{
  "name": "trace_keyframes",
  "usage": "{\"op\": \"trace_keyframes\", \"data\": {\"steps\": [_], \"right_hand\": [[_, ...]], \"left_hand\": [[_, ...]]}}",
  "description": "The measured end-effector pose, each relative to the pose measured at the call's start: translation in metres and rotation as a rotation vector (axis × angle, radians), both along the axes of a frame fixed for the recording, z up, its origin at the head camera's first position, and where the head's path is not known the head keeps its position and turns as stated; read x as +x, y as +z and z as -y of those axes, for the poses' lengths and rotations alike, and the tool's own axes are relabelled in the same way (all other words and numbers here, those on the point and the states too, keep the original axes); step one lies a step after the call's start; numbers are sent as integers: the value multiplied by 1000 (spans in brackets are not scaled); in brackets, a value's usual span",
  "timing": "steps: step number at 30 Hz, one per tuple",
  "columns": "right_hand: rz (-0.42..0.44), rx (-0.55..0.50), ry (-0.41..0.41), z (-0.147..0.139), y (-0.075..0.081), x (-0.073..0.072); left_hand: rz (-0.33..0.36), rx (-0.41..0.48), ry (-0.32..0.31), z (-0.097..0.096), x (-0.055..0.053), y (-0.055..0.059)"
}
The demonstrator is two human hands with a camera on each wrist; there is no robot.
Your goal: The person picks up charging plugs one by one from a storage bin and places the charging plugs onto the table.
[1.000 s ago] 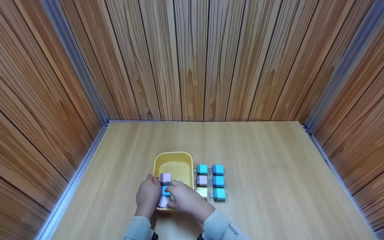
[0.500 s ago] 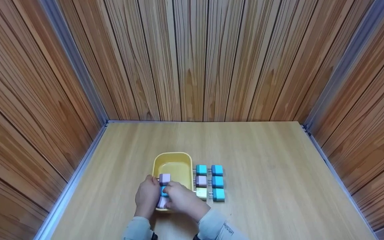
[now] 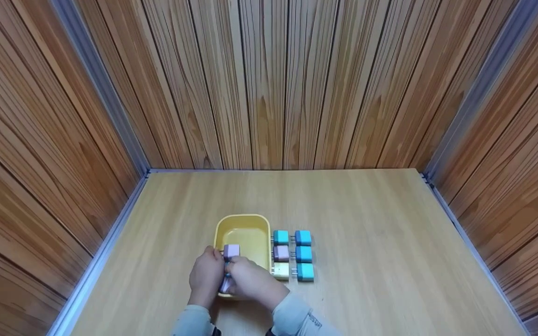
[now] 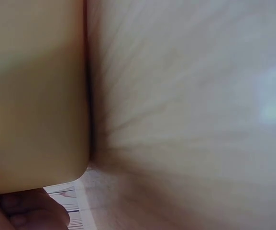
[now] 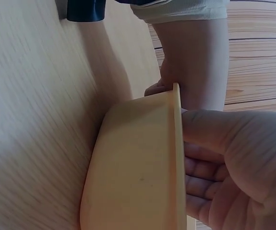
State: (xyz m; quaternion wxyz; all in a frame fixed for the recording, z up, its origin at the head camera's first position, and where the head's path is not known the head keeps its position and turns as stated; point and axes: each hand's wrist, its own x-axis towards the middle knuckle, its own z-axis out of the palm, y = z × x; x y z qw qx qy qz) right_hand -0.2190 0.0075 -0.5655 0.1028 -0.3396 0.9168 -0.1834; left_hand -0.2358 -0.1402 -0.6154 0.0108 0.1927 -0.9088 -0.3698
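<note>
A yellow tray (image 3: 243, 217) holds a column of plug-in power adapters along its left side. A purple adapter (image 3: 231, 252) is at the top of that column. Below it, a blue adapter (image 3: 227, 267) and another purple adapter (image 3: 225, 283) are mostly covered. My left hand (image 3: 207, 275) grips the tray's left rim, fingertips beside the top adapter's prongs. My right hand (image 3: 253, 280) reaches over the near wall, curled above the lower adapters; its fingertips are hidden. In the right wrist view, its thumb and fingers pass behind the tray wall (image 5: 133, 163).
Two columns of adapters lie on the wooden table (image 3: 367, 252) right of the tray, including a teal adapter (image 3: 281, 237), a cream adapter (image 3: 280, 271) and a blue adapter (image 3: 303, 254). Wood-panelled walls (image 3: 264, 93) enclose the table at the back and sides.
My right hand has shifted slightly left and now covers more of the blue and lower purple adapters. My left hand stays at the tray's left rim.
</note>
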Motion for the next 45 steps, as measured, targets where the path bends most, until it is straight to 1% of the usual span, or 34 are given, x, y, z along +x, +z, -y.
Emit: {"op": "trace_keyframes", "data": {"steps": [3, 6, 9, 15, 19, 26, 30, 33, 37, 45], "right_hand": [[-2, 11, 8, 0, 1, -2], [37, 21, 3, 0, 2, -3], [48, 36, 2, 0, 4, -4], [36, 49, 9, 1, 5, -5], [49, 43, 16, 1, 4, -5], [56, 15, 26, -1, -2, -7], [22, 12, 42, 0, -5, -9], [25, 3, 41, 0, -6, -12], [76, -13, 22, 0, -6, -14], [35, 8, 26, -6, -5, -14]], "left_hand": [[5, 7, 3, 0, -1, 1], [46, 54, 7, 0, -1, 1], [57, 73, 7, 1, -1, 1], [51, 68, 7, 1, -1, 2], [61, 74, 9, 2, -1, 2], [54, 96, 3, 2, 0, 1], [18, 46, 0, 2, -1, 2], [4, 20, -2, 2, -2, 3], [25, 49, 0, 2, -2, 3], [37, 24, 0, 2, -2, 2]]}}
